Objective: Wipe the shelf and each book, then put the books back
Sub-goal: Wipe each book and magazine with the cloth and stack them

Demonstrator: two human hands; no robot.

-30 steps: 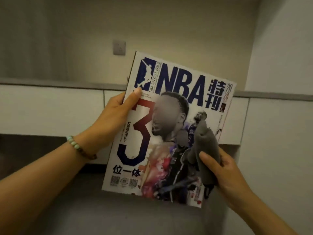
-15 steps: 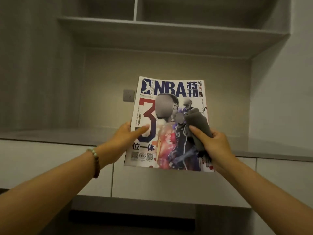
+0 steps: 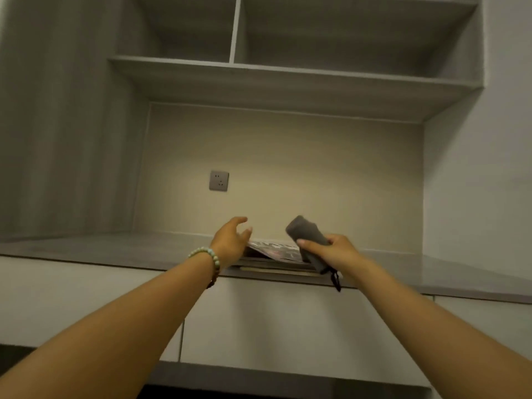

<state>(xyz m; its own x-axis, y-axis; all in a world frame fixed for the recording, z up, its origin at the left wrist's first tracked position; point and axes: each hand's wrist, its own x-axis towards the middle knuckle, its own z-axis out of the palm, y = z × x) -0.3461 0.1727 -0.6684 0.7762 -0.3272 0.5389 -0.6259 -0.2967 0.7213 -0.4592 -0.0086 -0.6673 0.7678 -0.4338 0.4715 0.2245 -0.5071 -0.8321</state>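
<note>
Magazine (image 3: 275, 249) now lies flat on the book pile (image 3: 276, 268) on the tabletop (image 3: 115, 249); left hand (image 3: 230, 241) has let go, right hand (image 3: 331, 251) squeezes the cloth (image 3: 306, 233).

Two hands are in view: one left hand (image 3: 230, 240) and one right hand (image 3: 334, 250), which grips the one grey cloth (image 3: 308, 234). One magazine (image 3: 276, 250) tops a flat pile (image 3: 276, 269) on the one shelf (image 3: 115, 246); the books under it cannot be counted. One bead bracelet (image 3: 208, 256) circles the left wrist. One wall socket (image 3: 219, 180) sits at eleven o'clock from the hands. At twelve o'clock are two openings, a narrow compartment (image 3: 184, 27) and a wide compartment (image 3: 345, 33).
</note>
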